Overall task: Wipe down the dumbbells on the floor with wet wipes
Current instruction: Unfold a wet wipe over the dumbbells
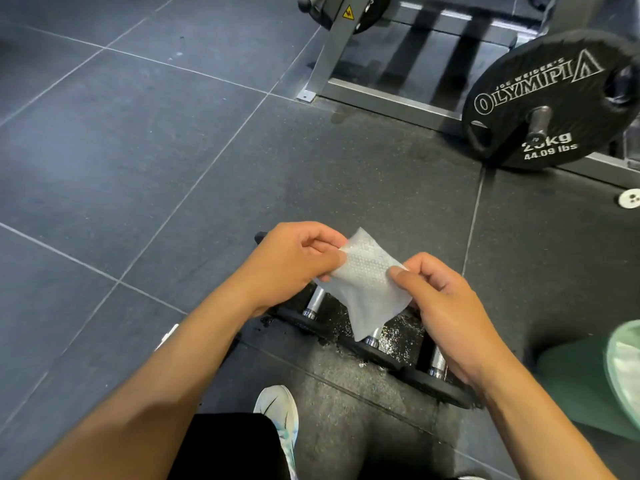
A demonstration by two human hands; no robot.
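Both hands are holding one wet wipe [363, 285] in the air above the dumbbells [374, 337]. The left hand [294, 265] is pinching the wipe's upper left edge, its fingers [322, 242] curled in and closed together on the sheet. The right hand [446, 306] is gripping the right edge, the thumb pressing flat on top and the other fingers [420, 263] folding underneath. The wipe is stretching between them as a thin, white, half-translucent sheet with a dotted, embossed texture, its lower corner hanging down in a point.

The dumbbells are lying side by side on the dark speckled rubber floor [346, 174], directly under the hands. They are showing short shiny metal handles and black heads, and the surface between them is glistening wet. The hands and wipe are covering much of them, so their count is hard to make out.

A black round weight plate [547, 102] with white lettering is sitting on a bar at the upper right, beside a grey metal frame [329, 53]. A white shoe [280, 414] is showing at the bottom, and a green object [588, 382] is being cut off by the right edge.
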